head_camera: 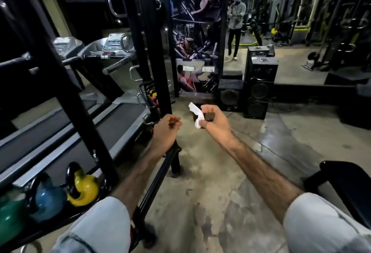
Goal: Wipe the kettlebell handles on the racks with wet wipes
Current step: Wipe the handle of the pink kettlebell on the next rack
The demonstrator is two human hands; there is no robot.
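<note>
My right hand [215, 121] is raised over the floor and pinches a crumpled white wet wipe [196, 113] between thumb and fingers. My left hand [165, 130] hovers beside it with its fingers curled and nothing in them. On the low black rack [158, 174] at the lower left sit a yellow kettlebell [84, 188], a blue kettlebell [47, 198] and a green kettlebell [10, 212], each with a black handle. Farther along the rack more small kettlebells [153, 97] show behind a post. Neither hand touches a kettlebell.
Black upright posts [162, 62] of the frame stand just left of my hands. Treadmills [104, 126] lie beyond the rack. Black speakers [259, 88] stand ahead against a mirror, which reflects a standing person. A black bench edge [345, 184] is at the right; concrete floor lies between.
</note>
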